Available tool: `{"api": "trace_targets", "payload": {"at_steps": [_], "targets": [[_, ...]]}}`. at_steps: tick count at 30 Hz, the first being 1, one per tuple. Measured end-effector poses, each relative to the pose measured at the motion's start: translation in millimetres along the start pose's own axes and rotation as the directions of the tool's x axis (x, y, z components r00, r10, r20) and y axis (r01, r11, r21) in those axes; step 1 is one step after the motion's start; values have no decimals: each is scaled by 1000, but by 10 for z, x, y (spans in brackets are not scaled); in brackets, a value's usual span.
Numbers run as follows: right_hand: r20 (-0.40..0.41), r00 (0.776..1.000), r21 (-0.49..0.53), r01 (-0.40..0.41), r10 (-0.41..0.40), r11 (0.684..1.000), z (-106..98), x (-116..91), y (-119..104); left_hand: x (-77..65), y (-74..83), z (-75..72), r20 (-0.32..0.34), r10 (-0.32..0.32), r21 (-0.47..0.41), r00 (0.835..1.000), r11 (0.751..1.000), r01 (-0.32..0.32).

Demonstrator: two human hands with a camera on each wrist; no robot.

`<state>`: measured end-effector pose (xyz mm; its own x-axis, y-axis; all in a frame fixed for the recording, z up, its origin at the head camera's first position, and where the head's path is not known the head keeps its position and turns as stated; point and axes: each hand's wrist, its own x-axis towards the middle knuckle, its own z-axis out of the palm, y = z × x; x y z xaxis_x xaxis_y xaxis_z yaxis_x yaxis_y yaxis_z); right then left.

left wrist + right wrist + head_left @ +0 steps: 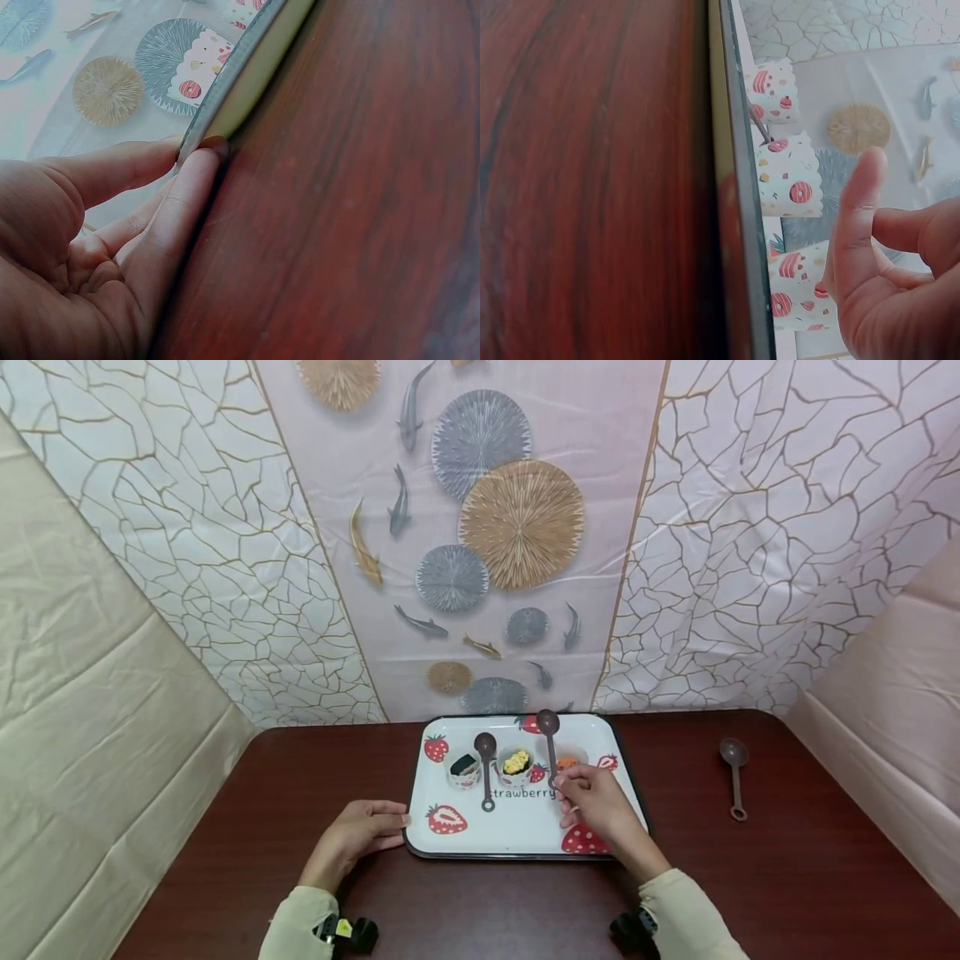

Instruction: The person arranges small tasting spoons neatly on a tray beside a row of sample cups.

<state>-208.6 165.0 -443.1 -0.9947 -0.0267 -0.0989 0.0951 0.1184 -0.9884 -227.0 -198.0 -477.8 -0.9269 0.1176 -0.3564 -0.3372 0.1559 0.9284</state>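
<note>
My left hand point(360, 837) pinches the left edge of the white strawberry-patterned tray point(510, 835), thumb at the rim and fingers beneath it, as the left wrist view shows. In the head view my right hand point(596, 802) pinches the handle end of a brown spoon point(548, 723), its bowl pointing to the back of the tray. Its fingers hide that spoon in the right wrist view. Another brown spoon point(486, 747) lies between the paper cup with a black-topped piece point(464, 770) and the cup with yellow food point(516, 767). A third cup with orange food point(568, 761) is partly behind the right hand.
A third brown spoon point(734, 758) lies on the dark wooden table point(787, 877), right of the tray. Patterned cloth point(525, 652) hangs behind the table, and beige cloth point(105, 693) closes off the sides.
</note>
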Motion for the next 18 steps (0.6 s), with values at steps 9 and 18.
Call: {"api": "trace_targets", "payload": {"at_steps": [9,18], "targets": [[-24,999,-17,-37,37,999,63,-19,20,5,12,-2,-1,-10,7,1000,1000,10],[-44,997,3,-65,65,998,88,-25,58,0,7,-1,8,-8,5,1000,1000,8]]}}
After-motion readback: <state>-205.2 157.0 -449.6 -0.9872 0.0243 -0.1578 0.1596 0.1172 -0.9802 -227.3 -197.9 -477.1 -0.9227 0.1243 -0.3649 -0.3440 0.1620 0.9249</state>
